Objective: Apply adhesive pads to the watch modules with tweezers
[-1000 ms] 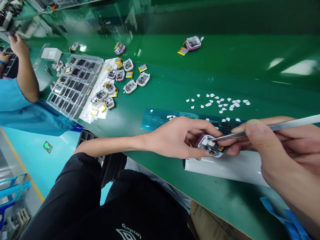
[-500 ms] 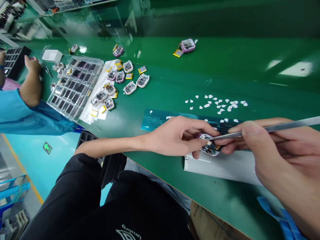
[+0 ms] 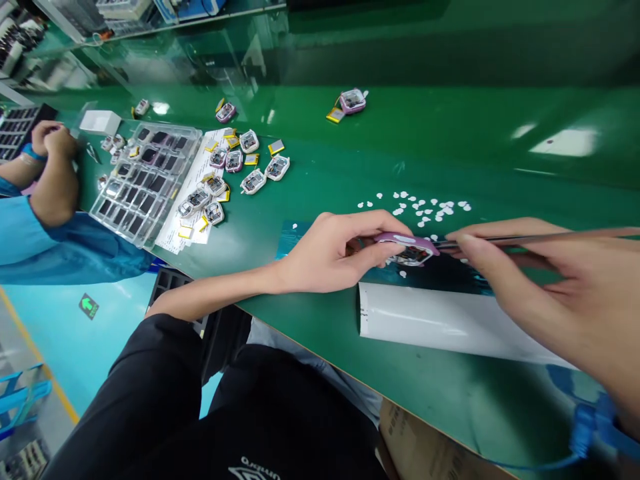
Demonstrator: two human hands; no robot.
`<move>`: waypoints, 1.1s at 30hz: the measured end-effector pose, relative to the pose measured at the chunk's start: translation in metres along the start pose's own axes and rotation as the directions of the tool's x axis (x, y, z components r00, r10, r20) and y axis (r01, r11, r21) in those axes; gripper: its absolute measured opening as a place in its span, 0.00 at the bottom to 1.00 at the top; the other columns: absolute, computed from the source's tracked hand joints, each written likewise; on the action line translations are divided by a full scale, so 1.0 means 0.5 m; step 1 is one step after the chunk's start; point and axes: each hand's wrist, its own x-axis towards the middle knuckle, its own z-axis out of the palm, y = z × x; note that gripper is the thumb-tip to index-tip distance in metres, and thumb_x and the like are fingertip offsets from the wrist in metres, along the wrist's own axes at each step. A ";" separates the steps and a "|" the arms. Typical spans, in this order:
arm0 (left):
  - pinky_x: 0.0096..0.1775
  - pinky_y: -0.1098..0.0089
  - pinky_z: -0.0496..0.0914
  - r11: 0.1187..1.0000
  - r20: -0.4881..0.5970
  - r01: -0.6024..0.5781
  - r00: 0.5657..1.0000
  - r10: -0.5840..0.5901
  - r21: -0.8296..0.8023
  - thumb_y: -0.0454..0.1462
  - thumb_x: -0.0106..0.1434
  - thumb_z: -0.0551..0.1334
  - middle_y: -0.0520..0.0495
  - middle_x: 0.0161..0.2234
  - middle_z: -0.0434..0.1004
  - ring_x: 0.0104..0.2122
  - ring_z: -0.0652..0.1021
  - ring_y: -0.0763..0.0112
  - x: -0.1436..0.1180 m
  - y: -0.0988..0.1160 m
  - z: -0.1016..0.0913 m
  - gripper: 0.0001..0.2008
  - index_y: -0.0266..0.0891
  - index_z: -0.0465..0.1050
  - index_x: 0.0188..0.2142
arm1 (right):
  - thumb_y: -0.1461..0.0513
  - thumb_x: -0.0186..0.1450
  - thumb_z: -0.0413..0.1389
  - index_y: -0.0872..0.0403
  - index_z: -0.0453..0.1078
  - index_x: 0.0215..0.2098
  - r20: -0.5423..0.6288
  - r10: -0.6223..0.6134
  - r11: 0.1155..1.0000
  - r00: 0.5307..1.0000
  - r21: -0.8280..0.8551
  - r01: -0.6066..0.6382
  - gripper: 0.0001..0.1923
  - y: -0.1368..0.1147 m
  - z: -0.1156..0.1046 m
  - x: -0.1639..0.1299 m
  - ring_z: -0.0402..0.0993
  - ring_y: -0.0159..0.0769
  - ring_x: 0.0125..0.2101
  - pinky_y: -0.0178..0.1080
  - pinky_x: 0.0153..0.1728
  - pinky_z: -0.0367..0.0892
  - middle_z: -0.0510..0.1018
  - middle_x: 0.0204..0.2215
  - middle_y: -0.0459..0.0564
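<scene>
Between the thumb and fingers of my left hand [image 3: 340,252] is a small purple-rimmed device housing [image 3: 411,251], tilted on its side, with its open face showing electronics. My right hand [image 3: 555,273] pinches metal tweezers [image 3: 530,239], whose tips reach the housing's right edge; I cannot make out whether anything is between them. Beneath both hands lies a dark blue-green film [image 3: 289,241] with a few white stickers on it. More small round white stickers [image 3: 440,212] are scattered just beyond. Nearer to me rests a curled white sheet [image 3: 430,320].
Open device housings [image 3: 253,181] with yellow-edged batteries [image 3: 276,147] sit to the left on papers and the table. A clear compartment tray [image 3: 145,180] holds dark screens. Another purple housing [image 3: 353,101] lies farther back. At far left are a co-worker's hands [image 3: 53,140]. A blue strap [image 3: 583,427] hangs near my right wrist.
My left hand has lifted and tipped the housing, so its purple side now shows. The tweezers have moved from inside it to its right edge. The co-worker's hands have come together.
</scene>
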 end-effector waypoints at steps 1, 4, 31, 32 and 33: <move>0.39 0.69 0.73 0.997 0.011 -0.025 1.000 0.024 0.078 0.43 0.74 0.58 0.44 0.39 0.83 0.34 0.80 0.70 0.001 -0.001 -0.002 0.13 0.39 0.78 0.46 | 0.46 0.73 0.54 0.47 0.74 0.25 0.004 -0.057 0.998 0.998 -0.012 0.057 0.23 -0.005 0.001 0.005 0.81 0.36 0.27 0.41 0.25 0.68 0.87 0.35 0.44; 0.43 0.68 0.72 0.947 0.112 -0.127 0.989 0.098 0.294 0.42 0.75 0.57 0.45 0.41 0.84 0.37 0.81 0.68 0.001 -0.013 0.001 0.13 0.41 0.77 0.49 | 0.47 0.75 0.51 0.47 0.76 0.28 0.029 -0.142 0.989 0.989 -0.046 0.143 0.23 -0.006 0.002 0.012 0.82 0.36 0.28 0.41 0.25 0.69 0.87 0.36 0.43; 0.55 0.61 0.70 0.879 0.132 -0.394 0.919 0.372 0.268 0.41 0.73 0.58 0.44 0.51 0.84 0.54 0.80 0.62 0.004 -0.030 0.012 0.10 0.44 0.77 0.46 | 0.65 0.70 0.62 0.33 0.66 0.68 -0.153 -0.353 0.935 0.923 -0.083 0.344 0.32 -0.009 -0.013 0.000 0.85 0.41 0.41 0.43 0.40 0.77 0.83 0.52 0.40; 0.53 0.62 0.72 0.953 -0.060 -0.273 0.958 0.282 0.129 0.44 0.74 0.56 0.43 0.47 0.84 0.50 0.81 0.63 0.007 -0.025 0.006 0.12 0.43 0.76 0.45 | 0.66 0.69 0.62 0.33 0.65 0.69 -0.180 -0.378 0.925 0.908 -0.101 0.366 0.34 -0.010 -0.012 0.003 0.85 0.39 0.40 0.42 0.38 0.76 0.83 0.52 0.40; 0.48 0.64 0.73 0.987 -0.202 -0.158 0.968 0.148 -0.039 0.45 0.75 0.55 0.42 0.43 0.84 0.45 0.82 0.65 0.012 -0.022 0.000 0.13 0.41 0.74 0.45 | 0.67 0.69 0.62 0.33 0.64 0.69 -0.199 -0.391 0.920 0.899 -0.111 0.375 0.35 -0.012 -0.011 0.005 0.85 0.38 0.39 0.41 0.36 0.76 0.83 0.52 0.40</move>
